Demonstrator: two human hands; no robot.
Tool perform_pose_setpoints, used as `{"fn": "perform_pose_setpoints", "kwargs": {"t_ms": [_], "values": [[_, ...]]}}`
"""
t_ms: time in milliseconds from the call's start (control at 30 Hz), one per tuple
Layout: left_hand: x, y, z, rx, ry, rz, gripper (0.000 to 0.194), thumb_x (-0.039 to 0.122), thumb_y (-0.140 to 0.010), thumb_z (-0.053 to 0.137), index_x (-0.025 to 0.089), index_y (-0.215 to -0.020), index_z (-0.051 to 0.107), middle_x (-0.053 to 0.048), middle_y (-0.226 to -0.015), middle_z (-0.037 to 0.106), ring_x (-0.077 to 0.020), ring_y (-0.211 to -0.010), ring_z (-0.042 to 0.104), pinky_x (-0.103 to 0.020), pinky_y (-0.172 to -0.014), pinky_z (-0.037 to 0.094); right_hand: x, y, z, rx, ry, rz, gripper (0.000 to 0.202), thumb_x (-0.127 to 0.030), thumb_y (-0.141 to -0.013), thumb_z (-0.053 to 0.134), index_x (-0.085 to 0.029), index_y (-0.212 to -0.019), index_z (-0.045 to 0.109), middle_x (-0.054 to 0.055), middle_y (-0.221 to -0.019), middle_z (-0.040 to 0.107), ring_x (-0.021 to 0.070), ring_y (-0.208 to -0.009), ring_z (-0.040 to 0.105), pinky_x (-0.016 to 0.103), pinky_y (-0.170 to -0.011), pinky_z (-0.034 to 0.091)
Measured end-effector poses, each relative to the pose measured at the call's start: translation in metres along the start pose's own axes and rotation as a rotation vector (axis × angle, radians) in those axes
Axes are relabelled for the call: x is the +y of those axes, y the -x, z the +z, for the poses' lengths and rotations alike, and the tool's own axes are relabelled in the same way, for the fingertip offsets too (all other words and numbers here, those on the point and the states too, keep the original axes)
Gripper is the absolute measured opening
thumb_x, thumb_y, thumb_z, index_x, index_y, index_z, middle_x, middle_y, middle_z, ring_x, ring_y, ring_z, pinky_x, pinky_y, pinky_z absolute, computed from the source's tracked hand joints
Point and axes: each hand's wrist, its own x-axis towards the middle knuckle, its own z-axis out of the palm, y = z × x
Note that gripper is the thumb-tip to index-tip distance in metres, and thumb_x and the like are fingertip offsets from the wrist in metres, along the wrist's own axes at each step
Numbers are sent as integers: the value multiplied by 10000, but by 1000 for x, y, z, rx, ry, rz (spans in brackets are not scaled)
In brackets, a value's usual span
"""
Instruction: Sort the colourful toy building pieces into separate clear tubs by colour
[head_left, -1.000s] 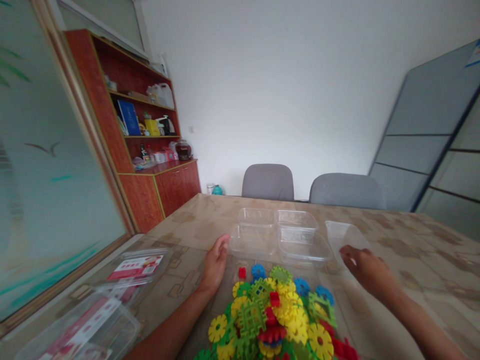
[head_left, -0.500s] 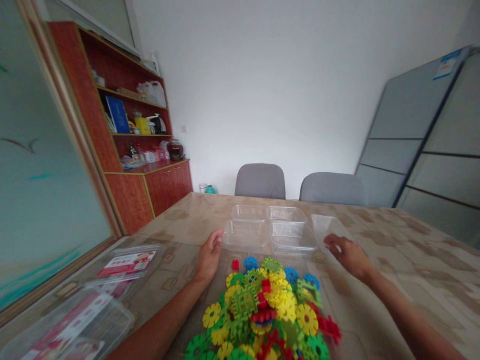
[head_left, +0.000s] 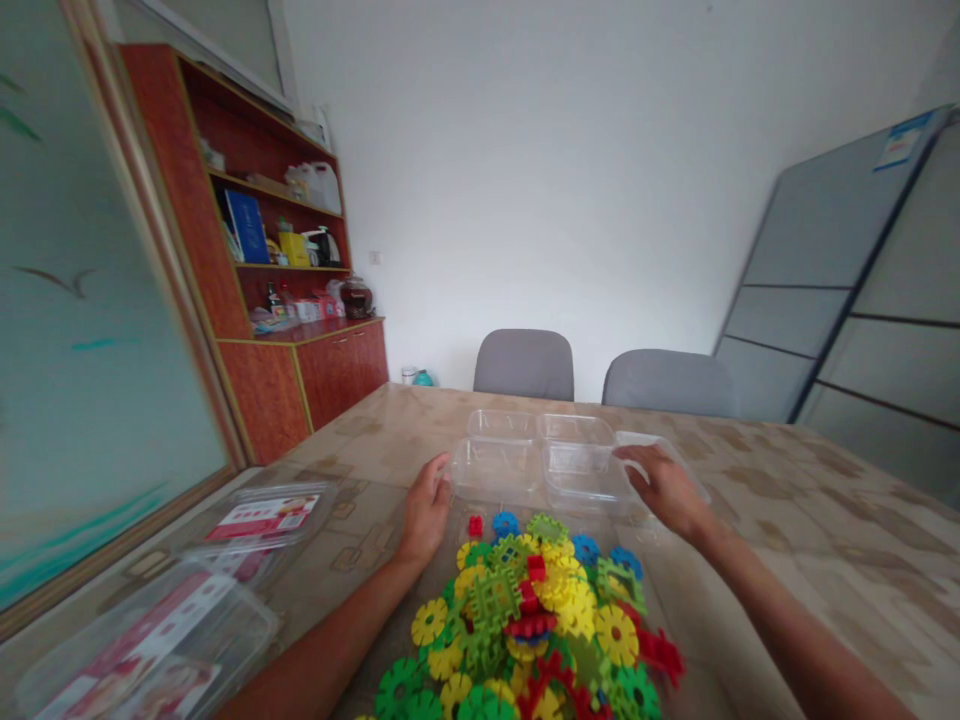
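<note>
Pieces of yellow, green, blue and red plastic lie heaped on the patterned brown tabletop, between your forearms. Just beyond the heap stand four clear rectangular plastic containers, two in front and two behind. Your left hand is beside the front-left one, its fingers loosely bent and open, holding nothing; you cannot tell whether the fingertips touch the wall. Your right hand reaches over the right end of the front-right one, thumb and forefinger spread apart; whether they grip its rim, you cannot tell. Partly behind that hand lies a fifth clear plastic container. To your left, clear plastic lids with red-and-white labels overlap on the tabletop.
</note>
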Motion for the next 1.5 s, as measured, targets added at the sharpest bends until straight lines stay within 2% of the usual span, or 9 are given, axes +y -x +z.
{"fn": "perform_pose_setpoints", "kwargs": {"t_ms": [133, 233, 333, 667, 1067, 1200, 1300, 1433, 1500], "values": [[1, 0, -1, -6, -16, 24, 354, 320, -885, 391, 165, -1143, 576, -109, -1170, 652, -249, -1101, 598, -400, -1002, 420, -9, -43, 11, -153, 72, -31, 423, -69, -862, 470, -181, -1259, 561, 109, -1290, 591, 264, -1221, 481, 458, -1026, 358], [-1, 0, 0, -11, -24, 41, 342, 302, -881, 396, 164, -1135, 579, -110, -1171, 652, -249, -1109, 591, -411, -1001, 420, -11, -68, 26, -260, 126, -18, 340, -184, -901, 566, -183, -1241, 558, 99, -1278, 576, 277, -1191, 508, 522, -1003, 375], [-2, 1, 1, -18, -25, 54, 337, 305, -891, 392, 167, -1133, 582, -104, -1170, 652, -240, -1107, 591, -404, -990, 431, -13, -80, 40, -341, 164, -1, 316, -312, -918, 587, -172, -1200, 567, 84, -1236, 576, 252, -1085, 575, 494, -919, 464], [-3, 2, 3, -24, 11, 67, 326, 292, -907, 392, 170, -1146, 578, -101, -1180, 642, -225, -1112, 587, -376, -980, 438, -11, -79, 45, -406, 146, -9, 279, -308, -936, 558, -188, -1188, 574, 84, -1240, 574, 229, -1047, 589, 451, -885, 497], [1, 1, 1, -22, -4, 67, 307, 278, -897, 412, 166, -1120, 590, -100, -1146, 661, -228, -1071, 614, -380, -949, 469, -23, -70, 47, -350, 90, 29, 278, -319, -929, 571, -167, -1161, 582, 78, -1181, 600, 223, -1007, 607, 442, -854, 510], [1, 1, 1, -6, -7, 67, 294, 262, -895, 411, 185, -1115, 590, -82, -1143, 663, -225, -1075, 612, -379, -951, 470, -25, -67, 34, -267, 19, 38, 257, -245, -936, 544, -158, -1174, 587, 102, -1196, 612, 245, -1071, 588, 463, -910, 475], [0, 1, -1, 10, -10, 85, 298, 253, -892, 406, 183, -1124, 579, -89, -1148, 653, -231, -1083, 600, -395, -962, 457, -29, -59, 12, -186, -77, 5, 304, -147, -948, 424, -149, -1204, 586, 136, -1217, 628, 231, -1084, 595, 385, -942, 456], [10, 1, -7, 12, 2, 158, 318, 229, -892, 386, 183, -1149, 566, -98, -1221, 605, -233, -1158, 542, -415, -1032, 385, -42, -20, -23, -190, -240, -90, 330, -295, -953, 392, -189, -1165, 623, 75, -1064, 712, 209, -880, 669, 306, -765, 527], [24, 0, -11, -22, 17, 208, 315, 214, -892, 380, 188, -1135, 579, -94, -1261, 580, -228, -1202, 506, -409, -1064, 343, -52, 9, -40, -290, -418, -142, 376, -396, -939, 415, -185, -1154, 638, 78, -994, 728, 229, -809, 674, 327, -708, 535]]}}
